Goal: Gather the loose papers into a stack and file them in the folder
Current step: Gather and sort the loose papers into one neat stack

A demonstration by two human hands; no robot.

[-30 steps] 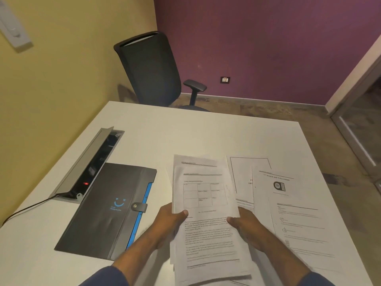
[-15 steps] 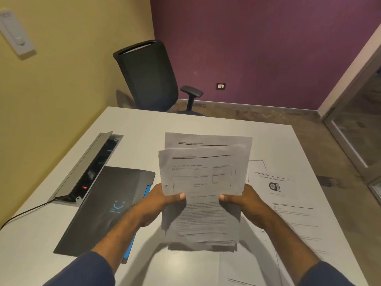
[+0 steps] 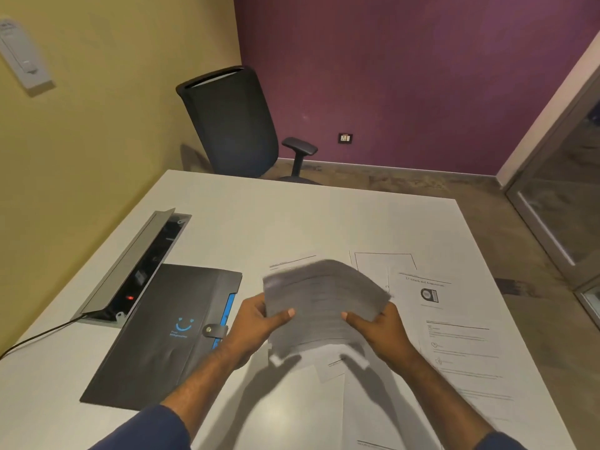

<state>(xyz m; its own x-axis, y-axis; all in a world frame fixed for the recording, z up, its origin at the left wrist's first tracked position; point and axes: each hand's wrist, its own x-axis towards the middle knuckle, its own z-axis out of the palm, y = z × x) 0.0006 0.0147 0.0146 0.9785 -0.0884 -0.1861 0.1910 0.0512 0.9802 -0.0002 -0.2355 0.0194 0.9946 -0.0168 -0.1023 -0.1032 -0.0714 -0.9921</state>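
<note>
A bundle of printed papers (image 3: 321, 297) hangs just above the white table (image 3: 292, 222), blurred by motion and tilted. My left hand (image 3: 259, 323) grips its left edge with the thumb on top. My right hand (image 3: 380, 329) grips its right edge the same way. A dark grey folder (image 3: 162, 332) with a blue smile mark lies flat and closed to the left of my left hand, its snap strap on the right side. Loose sheets (image 3: 454, 339) lie on the table to the right, and another loose sheet (image 3: 292, 263) shows behind the bundle.
An open cable box (image 3: 136, 271) with a raised lid is sunk into the table left of the folder, with a black cord running off left. A black office chair (image 3: 233, 125) stands beyond the far edge. A glass door is at the right.
The bundle was lifted off the table between both hands, held upright half a second ago, and has now come down and tipped flatter, blurred by movement. Both hands kept their hold.
</note>
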